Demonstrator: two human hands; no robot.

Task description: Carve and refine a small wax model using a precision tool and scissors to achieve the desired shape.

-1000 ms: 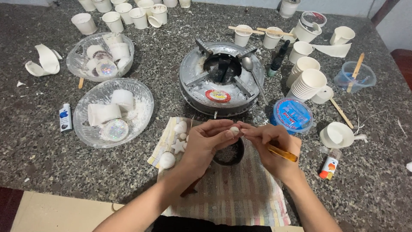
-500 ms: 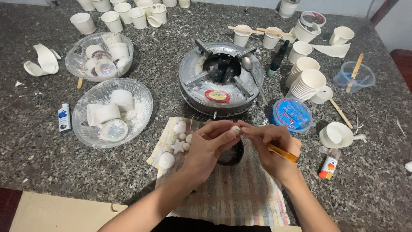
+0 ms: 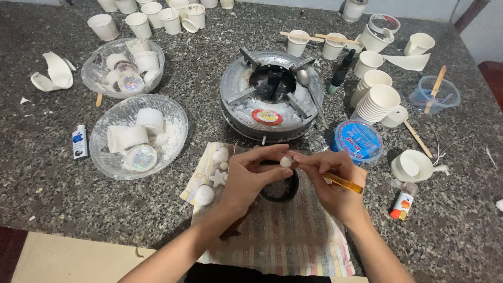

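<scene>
Looking down from the head view, the left hand [image 3: 251, 181] pinches a small white ball [image 3: 285, 162] between thumb and fingertips, just in front of the burner [image 3: 271, 94]; the right hand [image 3: 332, 183] is closed round an amber stick [image 3: 343, 182], its fingertips meeting the ball from the other side; both hands hover over a dark cup [image 3: 279, 189] that stands on a striped cloth [image 3: 277, 236], nearer the person than the burner. Left of the hands, on the cloth's edge, lie small white casts: a star [image 3: 217, 178], a shell [image 3: 204, 195] and a rounded piece [image 3: 220, 154]. Left of the burner sit two glass bowls [image 3: 137, 135] holding white cylinders and glittery discs; beyond them, a row of white cups [image 3: 139, 23]. Right of the burner stand a cup stack [image 3: 378, 104], a blue lid [image 3: 358, 141], a clear tub [image 3: 435, 94] and a tipped cup [image 3: 414, 165]; a spoon [image 3: 309, 89] leans on the burner's rim; all rest on a speckled worktop [image 3: 52, 199].

By my judgement the step in hand is fine work on the ball, trimming or shaping it with the stick; the next move would call for a steady pinch, light pressure from the stick's tip, and keeping the ball above the cup so that anything falling lands there.
</scene>
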